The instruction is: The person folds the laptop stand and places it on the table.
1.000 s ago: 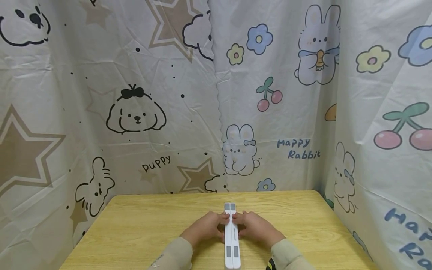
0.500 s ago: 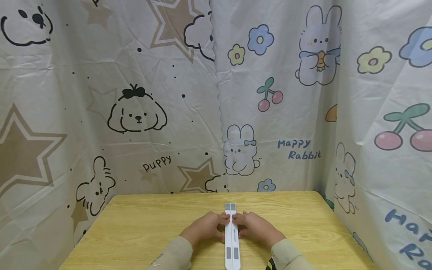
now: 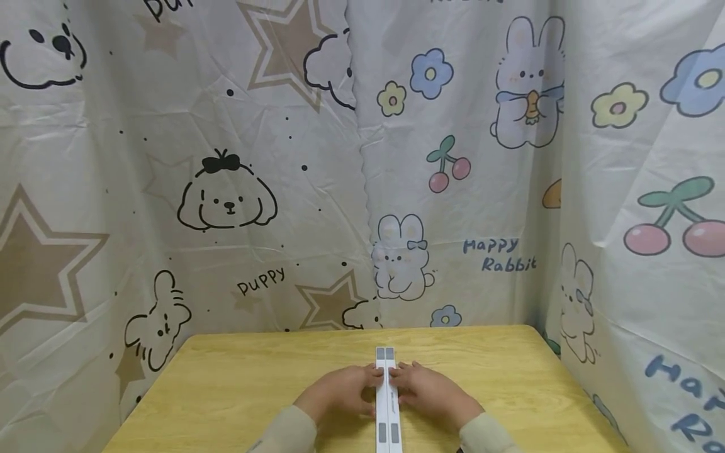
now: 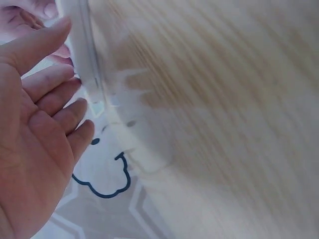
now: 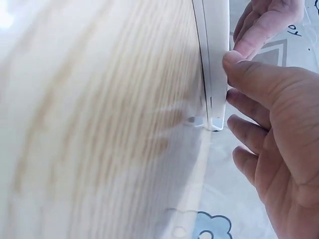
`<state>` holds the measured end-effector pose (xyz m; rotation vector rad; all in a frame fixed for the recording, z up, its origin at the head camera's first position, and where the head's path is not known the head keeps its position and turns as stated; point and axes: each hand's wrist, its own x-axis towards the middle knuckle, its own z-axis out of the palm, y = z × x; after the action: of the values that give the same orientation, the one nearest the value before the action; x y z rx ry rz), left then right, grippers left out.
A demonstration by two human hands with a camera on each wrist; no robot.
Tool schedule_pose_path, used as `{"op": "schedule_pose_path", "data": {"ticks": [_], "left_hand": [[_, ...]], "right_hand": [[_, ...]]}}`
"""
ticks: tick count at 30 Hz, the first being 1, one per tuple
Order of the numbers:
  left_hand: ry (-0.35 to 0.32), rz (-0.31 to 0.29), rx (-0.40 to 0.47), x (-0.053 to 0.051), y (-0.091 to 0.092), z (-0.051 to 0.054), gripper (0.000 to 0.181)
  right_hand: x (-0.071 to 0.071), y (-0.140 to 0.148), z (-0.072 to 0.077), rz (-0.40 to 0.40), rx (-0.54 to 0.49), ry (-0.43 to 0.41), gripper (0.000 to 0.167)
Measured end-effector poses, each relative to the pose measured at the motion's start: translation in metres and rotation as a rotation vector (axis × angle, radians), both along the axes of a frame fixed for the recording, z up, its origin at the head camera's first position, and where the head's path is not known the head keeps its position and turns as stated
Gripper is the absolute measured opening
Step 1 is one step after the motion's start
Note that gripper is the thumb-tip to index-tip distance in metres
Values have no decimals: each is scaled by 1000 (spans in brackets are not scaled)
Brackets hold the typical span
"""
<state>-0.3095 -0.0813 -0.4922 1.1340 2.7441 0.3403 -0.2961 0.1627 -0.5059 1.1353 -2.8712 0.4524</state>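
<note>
A long white folded laptop stand with grey pads lies on the wooden table, one end pointing away. My left hand rests at its left side and my right hand at its right, fingertips touching the long edges from both sides. In the left wrist view, the left thumb is extended toward the stand, with the other fingers loosely bent. The right wrist view has the right thumb against the side of the stand, the other fingers slightly bent.
The light wooden table reaches back to a printed curtain with puppies, rabbits and flowers. More curtain hangs at the left and right sides.
The head view has tilted slightly upward, so the stand and table sit lower in it. Both hands are a little closer along the stand, still touching its sides.
</note>
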Motion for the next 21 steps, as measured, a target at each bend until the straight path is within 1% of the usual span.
{"op": "schedule_pose_path", "data": {"ticks": [2, 4, 6, 9, 12, 14, 17, 21], "left_hand": [[28, -22, -9, 2, 0, 3, 59], [62, -18, -7, 5, 0, 5, 54], [112, -10, -4, 8, 1, 5, 52], [169, 27, 15, 17, 2, 7, 48], [220, 44, 34, 26, 1, 8, 45], [240, 54, 46, 32, 1, 9, 43], [262, 74, 61, 39, -1, 9, 42], [271, 109, 82, 49, -4, 10, 42]], "right_hand": [[1, 0, 1, 9, 25, 48, 36], [2, 0, 0, 7, 52, 103, 35], [4, 1, 1, 1, 67, 146, 35], [13, 0, 5, -20, 66, 169, 34], [24, 1, 10, -39, 49, 188, 33], [29, 3, 11, -46, 33, 205, 34], [34, 7, 11, -60, 5, 224, 35], [39, 11, 12, -79, -26, 240, 38]]}}
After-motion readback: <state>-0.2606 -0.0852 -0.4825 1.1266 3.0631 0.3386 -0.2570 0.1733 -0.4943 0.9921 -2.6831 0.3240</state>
